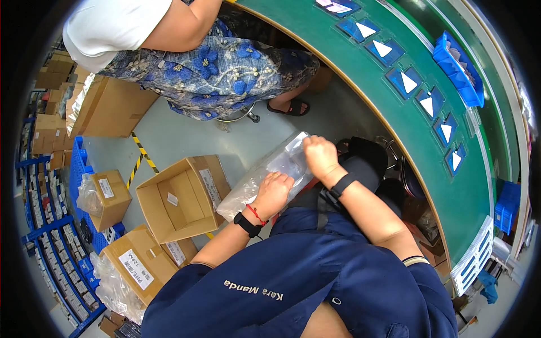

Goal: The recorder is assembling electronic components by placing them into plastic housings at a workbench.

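A clear plastic bag [242, 192] lies across my lap and reaches out over the floor toward the cardboard boxes. Its upper right corner is pinched in my right hand [320, 159], whose fingers are closed on the film. My left hand [273, 194] is closed too, gripping the bag's near side lower down, with a stretch of bag between the two hands. Glare on the film keeps me from telling what, if anything, is inside. Just left of the bag stands an open cardboard box [163, 197], tipped toward me in view, with a small white label on its inside.
At right curves a green worktable [360, 67] with a row of blue pieces bearing white triangles [408, 83] and a blue bin [459, 67]. A person in a floral skirt [225, 73] sits ahead. Closed cartons [135, 265] and blue racks [51, 236] stand left.
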A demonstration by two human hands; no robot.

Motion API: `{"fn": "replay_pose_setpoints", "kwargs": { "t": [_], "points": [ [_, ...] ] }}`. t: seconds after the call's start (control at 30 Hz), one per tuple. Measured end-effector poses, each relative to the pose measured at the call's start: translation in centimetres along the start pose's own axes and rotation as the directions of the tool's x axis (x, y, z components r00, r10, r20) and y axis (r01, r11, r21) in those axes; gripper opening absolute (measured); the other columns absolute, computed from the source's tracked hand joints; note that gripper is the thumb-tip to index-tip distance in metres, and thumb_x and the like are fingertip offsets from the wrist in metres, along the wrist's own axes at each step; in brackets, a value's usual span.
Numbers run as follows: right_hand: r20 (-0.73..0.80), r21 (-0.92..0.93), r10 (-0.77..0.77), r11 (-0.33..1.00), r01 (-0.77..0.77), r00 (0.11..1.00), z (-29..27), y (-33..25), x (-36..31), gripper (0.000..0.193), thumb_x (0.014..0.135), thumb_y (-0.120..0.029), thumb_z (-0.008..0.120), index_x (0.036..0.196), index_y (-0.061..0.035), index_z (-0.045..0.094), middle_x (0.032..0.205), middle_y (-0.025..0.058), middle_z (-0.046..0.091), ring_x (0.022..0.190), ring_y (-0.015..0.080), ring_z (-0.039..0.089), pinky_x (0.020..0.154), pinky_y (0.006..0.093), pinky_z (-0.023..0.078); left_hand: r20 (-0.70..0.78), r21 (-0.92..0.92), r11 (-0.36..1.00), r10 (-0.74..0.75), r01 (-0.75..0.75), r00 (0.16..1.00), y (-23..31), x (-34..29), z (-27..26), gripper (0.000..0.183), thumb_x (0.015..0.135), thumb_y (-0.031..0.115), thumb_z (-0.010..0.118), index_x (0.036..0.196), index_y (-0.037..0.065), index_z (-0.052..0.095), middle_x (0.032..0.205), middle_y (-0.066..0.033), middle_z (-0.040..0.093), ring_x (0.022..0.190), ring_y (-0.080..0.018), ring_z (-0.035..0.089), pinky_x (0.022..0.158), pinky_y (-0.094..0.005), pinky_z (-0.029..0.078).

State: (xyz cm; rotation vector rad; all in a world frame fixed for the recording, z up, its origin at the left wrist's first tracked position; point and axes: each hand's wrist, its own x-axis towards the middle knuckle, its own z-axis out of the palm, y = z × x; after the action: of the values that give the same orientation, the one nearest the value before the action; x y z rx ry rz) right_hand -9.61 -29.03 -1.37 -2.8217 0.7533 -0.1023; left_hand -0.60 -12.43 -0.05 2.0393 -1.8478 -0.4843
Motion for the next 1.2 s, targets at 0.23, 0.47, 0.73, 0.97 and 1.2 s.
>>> {"fn": "replay_pose_setpoints", "kwargs": {
  "t": [0.23,0.47,0.73,0.97,1.2],
  "points": [
    [0.010,0.186,0.332,0.926,-0.328,0.943,0.3,3.2,2.2,0.006,0.074,-0.006,0.057,0.076,-0.0059,0.063,0.075,0.0159,0.064,0.074,0.0331,0.065,0.067,0.0411,0.053,0.079,-0.025,0.999,0.046,-0.044,0.996,-0.7,-3.7,-0.2,0.009,0.078,0.011,0.057,0.073,0.005,0.056,0.073,-0.0112,0.058,0.076,-0.0291,0.058,0.068,-0.0406,0.046],
    [0.118,0.539,0.370,0.756,-0.372,0.922,-1.6,3.7,2.6,0.013,0.075,-0.001,0.058,0.084,-0.0045,0.066,0.084,0.0203,0.065,0.083,0.0370,0.063,0.074,0.0411,0.051,0.158,-0.176,0.984,0.015,0.014,0.987,-0.5,0.7,-1.8,0.014,0.083,0.010,0.056,0.091,0.000,0.060,0.092,-0.0188,0.062,0.090,-0.0345,0.058,0.082,-0.0417,0.046],
    [-0.040,0.615,0.235,0.772,-0.161,0.971,-0.9,3.1,-0.3,0.010,0.074,0.000,0.056,0.081,-0.0009,0.061,0.081,0.0197,0.062,0.080,0.0374,0.062,0.070,0.0399,0.050,-0.215,-0.054,0.995,-0.095,0.085,0.972,-1.3,8.5,4.0,0.046,0.083,0.010,0.057,0.121,-0.012,0.045,0.120,-0.0328,0.049,0.115,-0.0444,0.045,0.096,-0.0458,0.039],
    [-0.013,0.593,0.345,0.758,-0.270,0.939,-0.6,3.4,-2.5,0.022,0.074,-0.005,0.064,0.095,0.0003,0.058,0.090,0.0209,0.062,0.085,0.0373,0.062,0.073,0.0400,0.050,0.310,-0.194,0.811,-0.483,0.552,0.819,-3.3,12.6,2.1,0.037,0.067,0.023,0.075,0.100,0.005,0.069,0.096,-0.0167,0.068,0.095,-0.0281,0.064,0.083,-0.0368,0.049],
    [0.681,0.640,0.387,0.097,-0.762,0.622,3.6,5.6,-4.5,0.054,0.077,-0.003,0.066,0.123,0.0109,0.041,0.088,0.0138,0.061,0.081,0.0233,0.062,0.074,0.0294,0.050,0.529,-0.483,0.592,-0.390,0.645,0.754,-6.5,14.2,3.1,0.034,0.074,0.013,0.073,0.104,0.000,0.066,0.098,-0.0062,0.068,0.090,-0.0151,0.061,0.080,-0.0292,0.048]
  ]
}}
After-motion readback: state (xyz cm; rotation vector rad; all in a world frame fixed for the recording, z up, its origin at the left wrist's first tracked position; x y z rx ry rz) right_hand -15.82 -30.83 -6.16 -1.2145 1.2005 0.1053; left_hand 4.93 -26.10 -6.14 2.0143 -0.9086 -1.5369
